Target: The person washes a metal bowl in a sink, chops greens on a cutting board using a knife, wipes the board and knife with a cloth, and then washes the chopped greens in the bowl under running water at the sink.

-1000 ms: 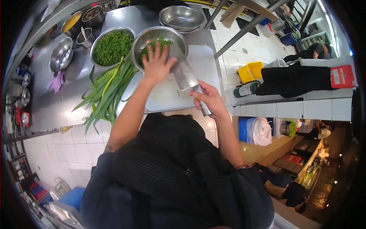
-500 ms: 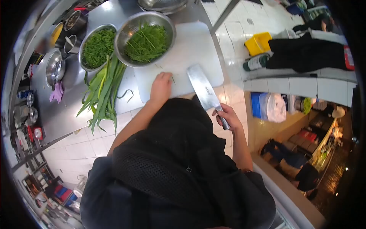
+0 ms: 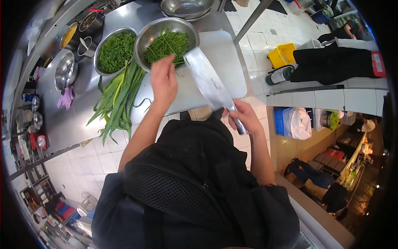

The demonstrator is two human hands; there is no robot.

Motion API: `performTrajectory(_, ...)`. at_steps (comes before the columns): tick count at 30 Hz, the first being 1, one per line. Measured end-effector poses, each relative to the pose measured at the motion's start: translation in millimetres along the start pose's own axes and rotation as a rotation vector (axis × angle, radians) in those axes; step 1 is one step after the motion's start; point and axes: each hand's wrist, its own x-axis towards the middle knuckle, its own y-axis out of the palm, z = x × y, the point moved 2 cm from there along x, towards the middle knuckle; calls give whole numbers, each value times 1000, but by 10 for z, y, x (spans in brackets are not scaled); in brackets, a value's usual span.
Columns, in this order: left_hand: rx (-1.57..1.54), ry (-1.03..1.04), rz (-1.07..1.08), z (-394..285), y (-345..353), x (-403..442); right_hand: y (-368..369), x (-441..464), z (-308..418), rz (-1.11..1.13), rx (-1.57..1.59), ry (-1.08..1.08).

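Note:
My right hand (image 3: 245, 117) is wrapped around the handle of a cleaver (image 3: 208, 79). Its broad blade is raised over the white cutting board (image 3: 224, 66), with its tip close to the colander's rim. My left hand (image 3: 164, 83) is at the near edge of a metal colander (image 3: 141, 37) of cut green stalks (image 3: 172, 45). The left fingers are drawn together, and whatever may be between them is too small to name. Left of the colander sits a metal bowl of chopped green herbs (image 3: 117, 53). Long green leek leaves (image 3: 118, 97) lie below it, hanging over the table edge.
Stacked metal bowls (image 3: 186, 8) stand at the far end of the steel table (image 3: 74, 120). At left are another metal bowl (image 3: 65, 70), a purple cloth (image 3: 65, 98) and several pots. A yellow bin (image 3: 282, 55) and a fire extinguisher (image 3: 280, 75) are at right. Other people are farther off.
My left hand has risen from the cutting board to the colander's near rim. My right hand has lifted the cleaver, and its blade has moved up and left.

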Motion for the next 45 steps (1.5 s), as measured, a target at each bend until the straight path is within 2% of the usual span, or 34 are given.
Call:
performTrajectory(1, -5, 12, 2, -21, -49, 106, 157, 141, 188, -6, 0, -12)
performTrajectory(3, 311, 245, 173, -45, -66, 255, 503, 420, 437, -42, -134, -56)
performTrajectory(4, 312, 251, 171, 123, -16, 258, 616, 493, 414, -42, -135, -62)
performTrajectory(6, 572, 106, 301, 535, 75, 265, 764, 633, 427, -63, -164, -59)
performTrajectory(7, 634, -39, 381, 698, -21, 298, 792, 561, 411, -124, -204, -111)
performTrajectory(8, 635, -48, 354, 757, -193, 343, 786, 469, 376, -106, -224, -118)
performTrajectory(10, 586, -117, 281, 877, -589, 296, 601, 193, 266, -221, -115, -137)
performTrajectory(11, 589, -145, 272, 950, -788, 237, 455, 38, 153, -227, -78, -89)
performTrajectory(13, 364, -182, 31, 1111, -1238, 124, 232, -226, -124, -228, -31, -25)
performTrajectory(14, 365, -190, -25, 1280, -1440, 52, 166, -335, -271, -216, 6, 45)
performTrajectory(16, 358, -195, -56, 1477, -1672, -62, 168, -364, -499, -182, 56, 152)
performTrajectory(18, 322, -288, -154, 1548, -1749, -130, 303, -158, -676, -122, -16, 205)
performTrajectory(20, 316, -307, -114, 1555, -1671, -155, 515, 144, -728, -44, -54, 171)
performTrajectory(22, 251, -326, 23, 1418, -1517, -117, 592, 324, -786, -80, -28, 136)
performTrajectory(23, 301, -294, 83, 1332, -1504, -126, 573, 311, -797, -120, -12, 93)
performTrajectory(25, 281, -294, 93, 1400, -1573, -210, 281, 122, -654, -417, -223, 105)
performTrajectory(26, 277, -301, 89, 1457, -1662, -255, -94, 28, -674, -593, -280, 95)
performTrajectory(28, 272, -344, 71, 1633, -1791, -323, -674, -109, -432, -871, -327, -67)
performTrajectory(30, 117, -425, -1, 2073, -2036, -471, -998, -363, -184, -918, -408, 44)
performTrajectory(32, 534, -328, -33, 1869, -2246, -395, -737, -300, -126, -731, -429, -54)
performTrajectory(33, 551, -318, -100, 1799, -2383, -338, -609, -292, -189, -621, -556, -39)
performTrajectory(34, 535, -301, -139, 1785, -2516, -302, -529, -332, -355, -557, -464, -13)
performTrajectory(35, 554, -316, -177, 1930, -2704, -305, -310, -297, -403, -535, -375, -30)
performTrajectory(37, 396, -516, -437, 2462, -3032, -334, 165, -184, -419, -517, -240, -40)
performTrajectory(39, 454, -558, -642, 3354, -3575, -446, 364, -82, -419, -568, -229, -2)
performTrajectory(41, 478, -848, -656, 3516, -3947, -346, 205, -51, -474, -562, -275, 15)
performTrajectory(42, 461, -856, -671, 3747, -4096, -366, 139, -77, -480, -547, -318, 54)
performTrajectory(44, 743, -835, -574, 4390, -4376, -356, 140, -93, -422, -577, -310, 169)
performTrajectory(45, 839, -850, -511, 4745, -4515, -339, 140, -77, -393, -533, -362, 150)
